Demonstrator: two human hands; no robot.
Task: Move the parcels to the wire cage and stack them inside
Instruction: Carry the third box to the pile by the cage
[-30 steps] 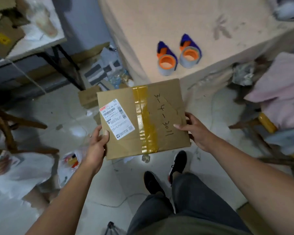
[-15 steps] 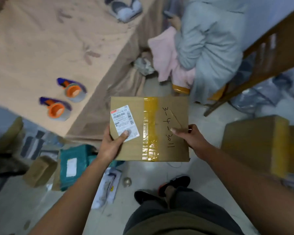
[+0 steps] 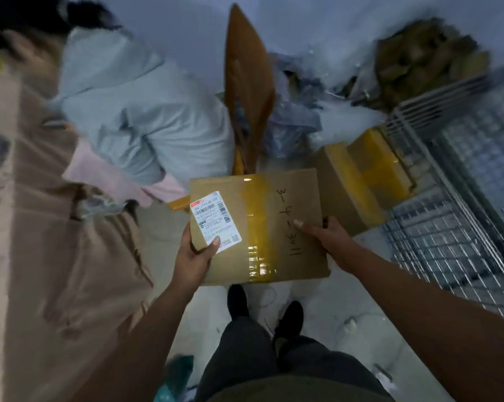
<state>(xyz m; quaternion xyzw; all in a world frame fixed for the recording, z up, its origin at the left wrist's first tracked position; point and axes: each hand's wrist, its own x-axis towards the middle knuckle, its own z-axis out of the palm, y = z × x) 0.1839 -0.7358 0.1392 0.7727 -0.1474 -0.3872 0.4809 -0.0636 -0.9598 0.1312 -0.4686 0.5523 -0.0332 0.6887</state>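
**Parcel swings toward the wire cage**

A person carries a flat cardboard parcel (image 3: pixel 291 198) in both hands at the middle of the view, in the air above the pale floor (image 3: pixel 332 309) and a pair of dark shoes (image 3: pixel 237 298). The left hand (image 3: pixel 194 256) grips the parcel's edge at nine o'clock, thumb pressed on the lower corner of the white shipping label (image 3: pixel 213 216) and fingers tucked out of sight beneath. The right hand (image 3: pixel 330 239) clasps the edge at three o'clock, thumb laid flat beside the handwritten "3-4-3011". A strip of yellow tape (image 3: pixel 256 227) runs across the lid.

Half a second ago the cloth-covered table (image 3: pixel 41 227) and its two tape dispensers filled the ten o'clock side. The view has since swung round. The dispensers are gone, the table is now a blurred band at nine o'clock, and the wire cage (image 3: pixel 462 175) has come in at three o'clock. The parcel is outside it. A second taped box (image 3: pixel 361 175), at two o'clock from the parcel, lies against the cage's mesh. Blur hides whether it is inside. The grip on the parcel is unchanged.

At eleven o'clock sits a seated person (image 3: pixel 134 117) in a pale grey top, with a wooden chair (image 3: pixel 248 82) at twelve.
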